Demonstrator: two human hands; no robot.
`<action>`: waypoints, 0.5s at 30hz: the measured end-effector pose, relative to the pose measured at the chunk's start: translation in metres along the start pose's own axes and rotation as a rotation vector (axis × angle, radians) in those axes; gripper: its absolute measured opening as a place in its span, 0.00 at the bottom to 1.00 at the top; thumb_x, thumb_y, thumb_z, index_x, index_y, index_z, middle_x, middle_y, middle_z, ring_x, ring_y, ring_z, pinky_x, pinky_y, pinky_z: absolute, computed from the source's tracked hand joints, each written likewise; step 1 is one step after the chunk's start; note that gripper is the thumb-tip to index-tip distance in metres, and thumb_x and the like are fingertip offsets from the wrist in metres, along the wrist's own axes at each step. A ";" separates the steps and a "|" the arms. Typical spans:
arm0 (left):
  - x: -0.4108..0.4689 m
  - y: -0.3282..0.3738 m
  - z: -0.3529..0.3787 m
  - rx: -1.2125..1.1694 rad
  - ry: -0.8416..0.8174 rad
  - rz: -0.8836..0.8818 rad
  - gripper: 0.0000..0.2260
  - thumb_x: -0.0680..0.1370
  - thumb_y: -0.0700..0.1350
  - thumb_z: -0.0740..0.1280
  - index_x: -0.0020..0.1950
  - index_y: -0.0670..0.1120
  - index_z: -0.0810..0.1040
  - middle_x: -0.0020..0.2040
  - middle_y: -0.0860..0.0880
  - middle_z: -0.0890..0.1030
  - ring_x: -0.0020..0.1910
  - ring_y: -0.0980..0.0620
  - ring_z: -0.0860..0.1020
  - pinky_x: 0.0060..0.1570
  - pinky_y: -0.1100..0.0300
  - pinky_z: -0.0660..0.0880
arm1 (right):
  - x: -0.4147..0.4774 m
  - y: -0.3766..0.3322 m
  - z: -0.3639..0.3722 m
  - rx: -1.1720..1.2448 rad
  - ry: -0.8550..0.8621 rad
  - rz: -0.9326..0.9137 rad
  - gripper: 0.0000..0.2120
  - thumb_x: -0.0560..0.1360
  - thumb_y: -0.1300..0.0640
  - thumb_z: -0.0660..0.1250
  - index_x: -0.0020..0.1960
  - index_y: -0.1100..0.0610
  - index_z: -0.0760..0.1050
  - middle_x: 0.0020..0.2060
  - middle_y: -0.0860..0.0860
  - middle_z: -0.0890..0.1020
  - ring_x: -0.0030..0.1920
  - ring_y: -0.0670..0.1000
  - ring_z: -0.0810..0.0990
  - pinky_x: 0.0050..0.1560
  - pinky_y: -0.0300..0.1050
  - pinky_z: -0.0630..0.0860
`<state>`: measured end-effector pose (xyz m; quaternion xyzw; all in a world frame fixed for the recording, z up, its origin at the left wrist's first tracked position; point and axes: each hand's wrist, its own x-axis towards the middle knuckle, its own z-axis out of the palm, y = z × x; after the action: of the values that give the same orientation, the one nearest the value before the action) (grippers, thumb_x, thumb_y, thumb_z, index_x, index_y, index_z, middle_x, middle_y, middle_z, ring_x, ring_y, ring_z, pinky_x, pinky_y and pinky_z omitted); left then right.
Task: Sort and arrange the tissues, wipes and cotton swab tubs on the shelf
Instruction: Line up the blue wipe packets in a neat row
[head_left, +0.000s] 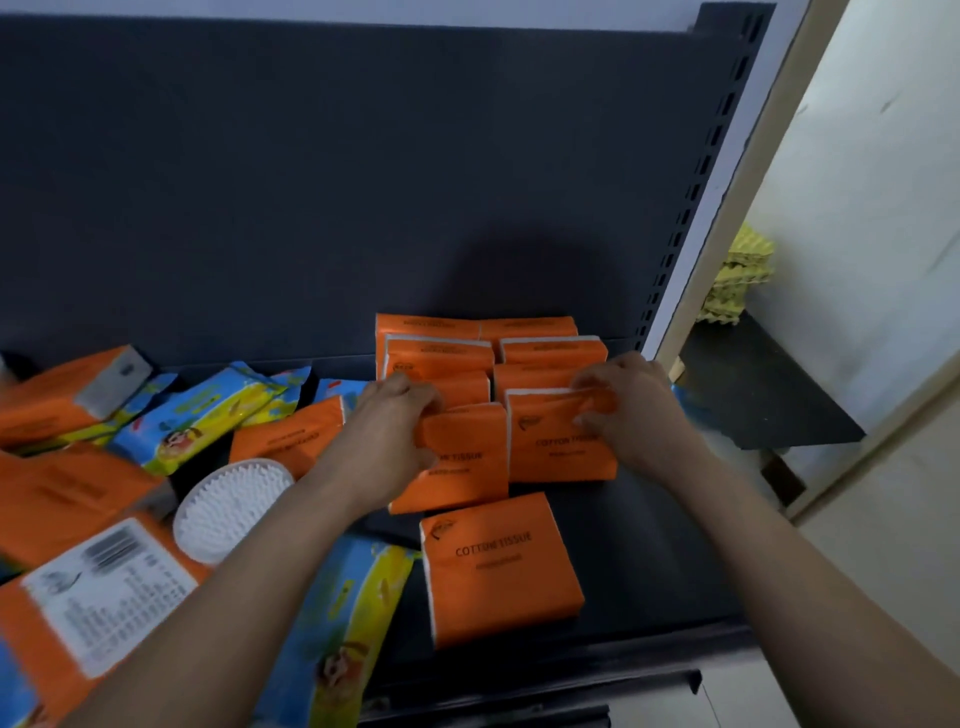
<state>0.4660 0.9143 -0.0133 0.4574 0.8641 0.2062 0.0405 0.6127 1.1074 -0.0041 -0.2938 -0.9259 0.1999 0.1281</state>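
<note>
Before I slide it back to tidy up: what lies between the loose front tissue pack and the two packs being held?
Head view: bare dark shelf, nothing else.

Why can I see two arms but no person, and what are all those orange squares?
The camera sits on the person's head and looks down, so you see only their own arms reaching out. There is just this one picture. The left hand and the right hand each grip a flat orange plastic tissue pack: the left-hand pack and the right-hand pack lie side by side at the front of two neat rows on the dark metal shelf. One more loose orange pack lies nearer, alone. On the left is a jumble waiting to be sorted: more orange packs, blue and yellow wipes packets, and a round clear tub of white cotton swabs.
</note>
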 end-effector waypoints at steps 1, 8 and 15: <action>0.001 -0.001 -0.001 0.003 0.006 0.013 0.22 0.69 0.42 0.73 0.61 0.47 0.73 0.55 0.51 0.69 0.54 0.53 0.65 0.56 0.61 0.66 | -0.001 -0.001 0.001 -0.009 0.011 0.011 0.19 0.73 0.59 0.68 0.63 0.50 0.74 0.60 0.51 0.69 0.64 0.53 0.63 0.61 0.43 0.63; 0.004 0.002 0.010 0.138 0.095 0.083 0.18 0.72 0.42 0.68 0.60 0.47 0.68 0.59 0.47 0.66 0.59 0.47 0.63 0.56 0.52 0.68 | -0.014 -0.008 0.002 -0.093 0.088 0.025 0.19 0.74 0.61 0.66 0.64 0.54 0.73 0.60 0.53 0.73 0.62 0.53 0.67 0.59 0.40 0.63; -0.005 -0.008 0.001 0.073 0.068 0.165 0.23 0.72 0.47 0.70 0.65 0.49 0.67 0.61 0.49 0.67 0.61 0.50 0.63 0.60 0.56 0.63 | -0.031 -0.028 0.008 -0.128 0.201 0.022 0.18 0.74 0.63 0.64 0.64 0.56 0.73 0.59 0.54 0.75 0.62 0.54 0.69 0.60 0.44 0.65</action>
<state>0.4630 0.9071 -0.0179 0.5208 0.8313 0.1929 -0.0226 0.6201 1.0656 -0.0025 -0.3303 -0.9159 0.1112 0.1992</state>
